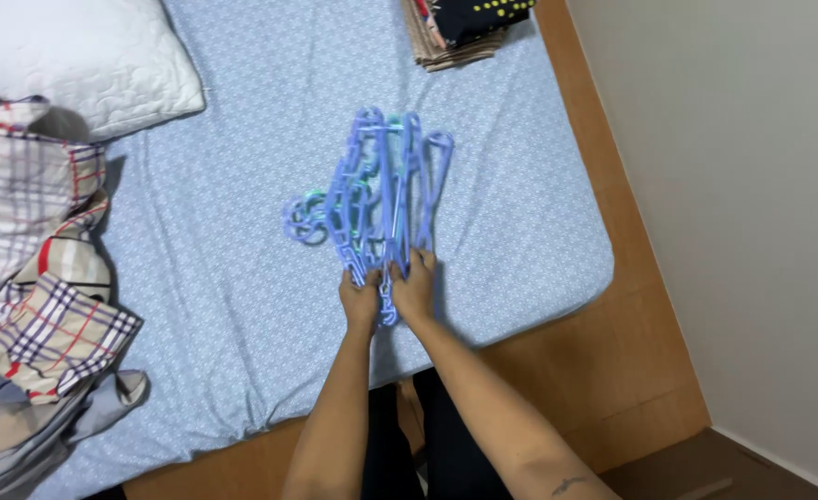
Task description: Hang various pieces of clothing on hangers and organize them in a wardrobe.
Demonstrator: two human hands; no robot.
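A bedroom in a home. A mattress [242,231] in a light blue patterned sheet sits on a wooden bed frame [631,306], with a white quilted pillow [75,56] at its far left corner. Plaid clothes [38,278] are heaped along the left edge (some loosely folded), folded fabrics [465,32] lie at the far edge, and a plain wall [742,185] stands beside the frame.

Left hand [360,298], right hand [415,287]: bare forearms extended forward, hands side by side, nearly touching, fingers curled closed.
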